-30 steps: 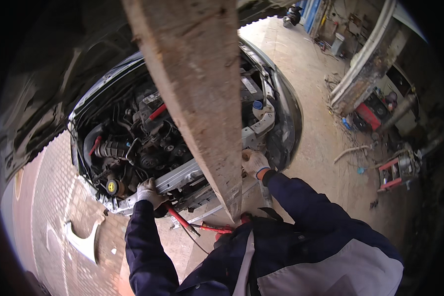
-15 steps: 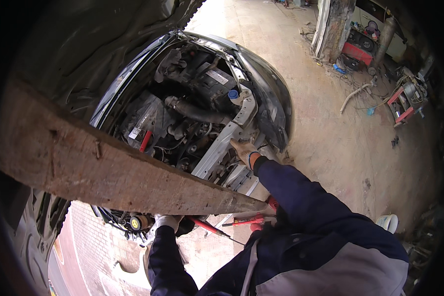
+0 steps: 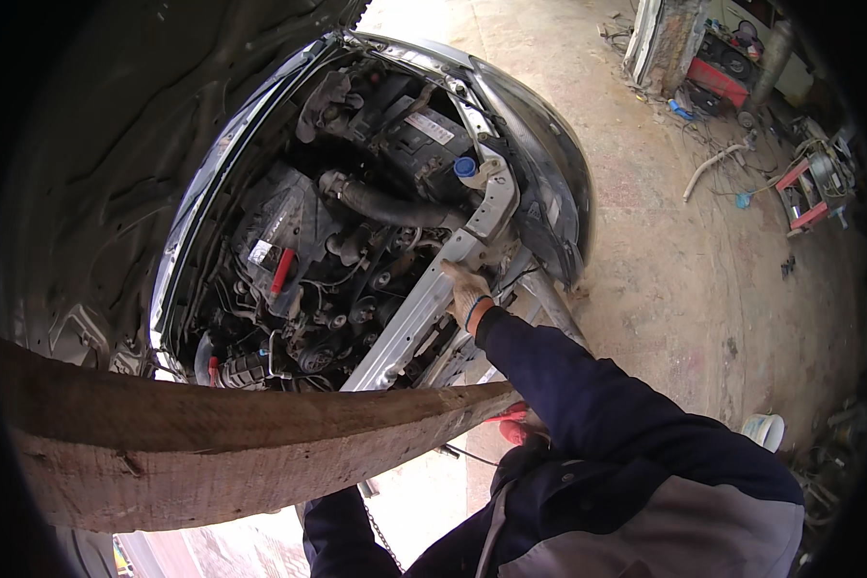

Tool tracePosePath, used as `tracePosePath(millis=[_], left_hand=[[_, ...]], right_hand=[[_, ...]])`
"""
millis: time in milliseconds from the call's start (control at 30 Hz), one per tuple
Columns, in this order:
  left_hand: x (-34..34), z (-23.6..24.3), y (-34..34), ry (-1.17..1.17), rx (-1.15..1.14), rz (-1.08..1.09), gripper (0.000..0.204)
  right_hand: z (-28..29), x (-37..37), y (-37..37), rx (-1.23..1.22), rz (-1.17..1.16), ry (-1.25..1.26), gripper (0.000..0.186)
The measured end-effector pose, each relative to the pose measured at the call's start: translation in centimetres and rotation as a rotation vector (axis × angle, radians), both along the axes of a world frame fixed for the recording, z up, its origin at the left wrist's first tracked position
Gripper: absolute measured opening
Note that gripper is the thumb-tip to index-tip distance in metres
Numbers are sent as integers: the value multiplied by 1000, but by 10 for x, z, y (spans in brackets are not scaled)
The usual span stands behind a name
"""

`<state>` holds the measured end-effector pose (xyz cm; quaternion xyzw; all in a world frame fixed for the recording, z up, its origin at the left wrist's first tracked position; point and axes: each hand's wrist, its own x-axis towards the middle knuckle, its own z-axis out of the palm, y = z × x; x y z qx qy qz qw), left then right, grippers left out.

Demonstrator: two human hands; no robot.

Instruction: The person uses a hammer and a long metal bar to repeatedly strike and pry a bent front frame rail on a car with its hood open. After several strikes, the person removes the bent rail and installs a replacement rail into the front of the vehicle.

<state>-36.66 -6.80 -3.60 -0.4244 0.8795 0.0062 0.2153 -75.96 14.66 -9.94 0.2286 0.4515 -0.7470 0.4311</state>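
My right hand (image 3: 469, 292), in a pale work glove, is closed on the front edge of the metal crossmember (image 3: 421, 306) of an open car engine bay. One digit lies along the top of the bar; the other fingers are partly hidden. A thick wooden beam (image 3: 260, 472) crosses the lower left and hides my left hand. Only the dark left sleeve (image 3: 337, 525) shows beneath it, with a thin chain (image 3: 380, 532) alongside. Behind the bar lie a black ribbed hose (image 3: 385, 204), a red-handled object (image 3: 282, 271) on the engine cover (image 3: 287, 217), and a blue cap (image 3: 464, 167).
The raised hood (image 3: 164, 125) looms at the upper left. A red object (image 3: 520, 431) sits on the floor by my body. Rightward stand a pillar (image 3: 665, 48), a red-framed machine (image 3: 807, 193), a bent pipe (image 3: 711, 169) and a white bucket (image 3: 763, 432).
The view has shifted, and the wooden beam now sits lower, uncovering more of the engine bay. My left glove has gone behind the beam. My right hand stays at the crossmember.
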Motion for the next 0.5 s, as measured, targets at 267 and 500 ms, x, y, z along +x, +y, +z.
tracePosePath(millis=[267, 500], left_hand=[[-10, -2, 9, -14, -3, 39, 96], [-28, -5, 15, -16, 3, 62, 96]], right_hand=[[1, 1, 11, -263, -75, -81, 54], [9, -13, 0, 89, -109, -152, 72]])
